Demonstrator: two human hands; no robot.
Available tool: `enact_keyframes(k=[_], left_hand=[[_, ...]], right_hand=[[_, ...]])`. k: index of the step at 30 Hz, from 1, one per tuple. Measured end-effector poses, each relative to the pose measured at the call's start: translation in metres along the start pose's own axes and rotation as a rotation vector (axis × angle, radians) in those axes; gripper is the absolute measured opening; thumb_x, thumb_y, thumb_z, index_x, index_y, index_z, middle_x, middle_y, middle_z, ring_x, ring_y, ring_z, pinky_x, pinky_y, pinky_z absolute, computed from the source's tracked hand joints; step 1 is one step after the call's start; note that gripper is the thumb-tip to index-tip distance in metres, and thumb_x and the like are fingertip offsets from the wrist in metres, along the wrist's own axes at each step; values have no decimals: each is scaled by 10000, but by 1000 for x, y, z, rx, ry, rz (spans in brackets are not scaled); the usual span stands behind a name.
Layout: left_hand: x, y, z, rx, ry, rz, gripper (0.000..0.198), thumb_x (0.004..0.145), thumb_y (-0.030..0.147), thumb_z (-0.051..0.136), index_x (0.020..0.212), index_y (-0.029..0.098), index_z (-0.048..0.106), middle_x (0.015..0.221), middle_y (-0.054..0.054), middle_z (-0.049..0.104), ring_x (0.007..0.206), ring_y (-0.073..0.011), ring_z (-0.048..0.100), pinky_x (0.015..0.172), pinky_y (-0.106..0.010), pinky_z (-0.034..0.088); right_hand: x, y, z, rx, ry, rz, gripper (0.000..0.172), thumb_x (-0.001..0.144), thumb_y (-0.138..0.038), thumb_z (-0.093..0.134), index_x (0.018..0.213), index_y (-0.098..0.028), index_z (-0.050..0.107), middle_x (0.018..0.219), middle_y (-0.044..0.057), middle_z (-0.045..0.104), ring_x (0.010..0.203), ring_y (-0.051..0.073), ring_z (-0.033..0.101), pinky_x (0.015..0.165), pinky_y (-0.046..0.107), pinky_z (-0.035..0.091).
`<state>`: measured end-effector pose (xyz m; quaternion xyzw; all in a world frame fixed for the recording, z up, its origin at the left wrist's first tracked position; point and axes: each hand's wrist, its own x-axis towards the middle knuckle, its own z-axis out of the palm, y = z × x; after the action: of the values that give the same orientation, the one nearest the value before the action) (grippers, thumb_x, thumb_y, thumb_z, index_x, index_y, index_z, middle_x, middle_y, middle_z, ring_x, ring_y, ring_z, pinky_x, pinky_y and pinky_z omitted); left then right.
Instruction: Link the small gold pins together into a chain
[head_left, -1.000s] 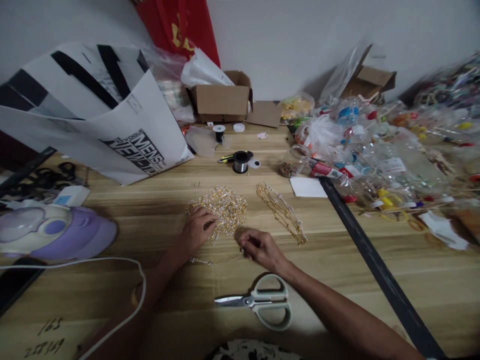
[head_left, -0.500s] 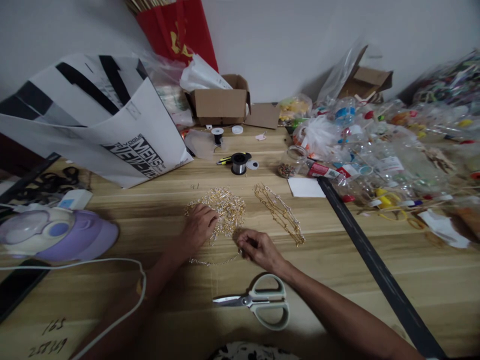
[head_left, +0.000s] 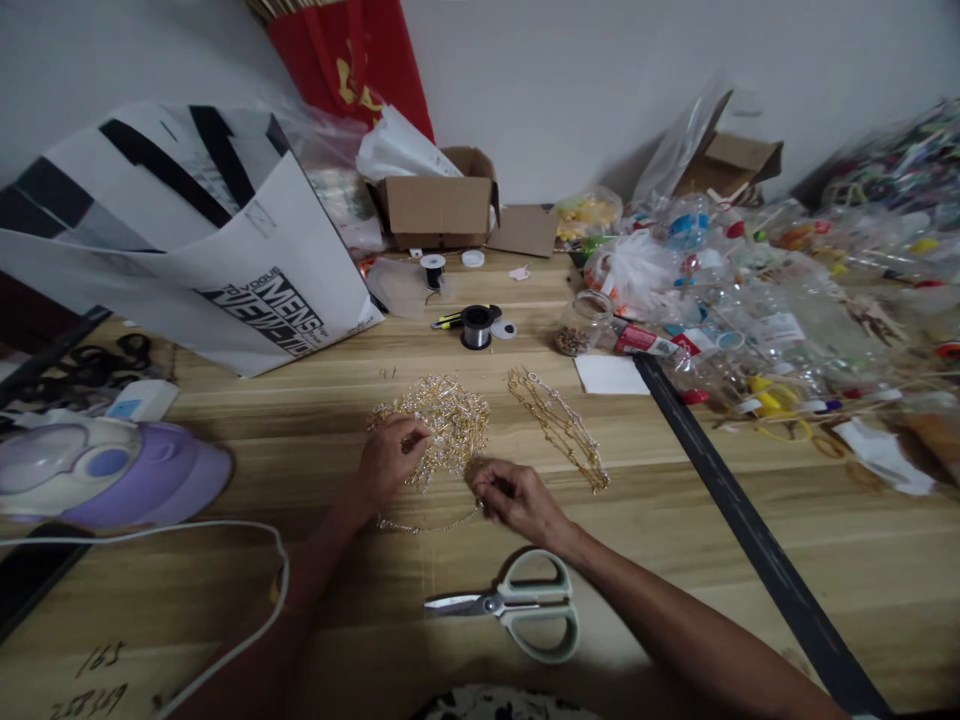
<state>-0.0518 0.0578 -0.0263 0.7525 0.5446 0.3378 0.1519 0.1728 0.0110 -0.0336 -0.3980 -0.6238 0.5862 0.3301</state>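
Observation:
A tangled heap of gold and silver chain pieces point(head_left: 450, 418) lies in the middle of the wooden table point(head_left: 720, 570). My left hand point(head_left: 390, 460) rests at the heap's near left edge, fingers curled and pinching strands of it. My right hand point(head_left: 517, 500) sits just to the right, fingers closed on the end of a thin chain point(head_left: 427, 524) that curves on the table between both hands. A second bunch of gold chains point(head_left: 559, 425) lies to the right of the heap.
Grey-handled scissors point(head_left: 517, 605) lie near my right forearm. A purple and white device point(head_left: 97, 470) with a white cord point(head_left: 255, 560) sits left. A long black bar point(head_left: 742, 520) runs diagonally right. Wire spools point(head_left: 476, 325), a bead jar point(head_left: 581, 325), a printed bag point(head_left: 202, 240), boxes and plastic bottles crowd the back.
My left hand has drawn slightly back toward me from the heap, pulling strands with it. My right hand has stayed in place.

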Motion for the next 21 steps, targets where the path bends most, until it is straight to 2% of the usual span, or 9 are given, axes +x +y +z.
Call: enact_keyframes(k=[9, 21], left_hand=[[-1, 5, -3, -162, -18, -164, 113, 752, 262, 608, 743, 173, 677, 766, -37, 685, 710, -160, 633, 696, -273, 499], [-2, 6, -1, -336, -44, -279, 175, 724, 291, 623, 824, 163, 690, 804, -52, 740, 739, -191, 692, 696, -284, 548]], right_hand=[[1, 4, 1, 1, 2, -11, 197, 874, -301, 517, 739, -158, 520, 644, -24, 492, 485, 63, 493, 469, 170, 375], [0, -1, 1, -24, 12, 21, 176, 858, -284, 520, 739, -155, 532, 621, -26, 496, 459, 62, 481, 449, 169, 362]])
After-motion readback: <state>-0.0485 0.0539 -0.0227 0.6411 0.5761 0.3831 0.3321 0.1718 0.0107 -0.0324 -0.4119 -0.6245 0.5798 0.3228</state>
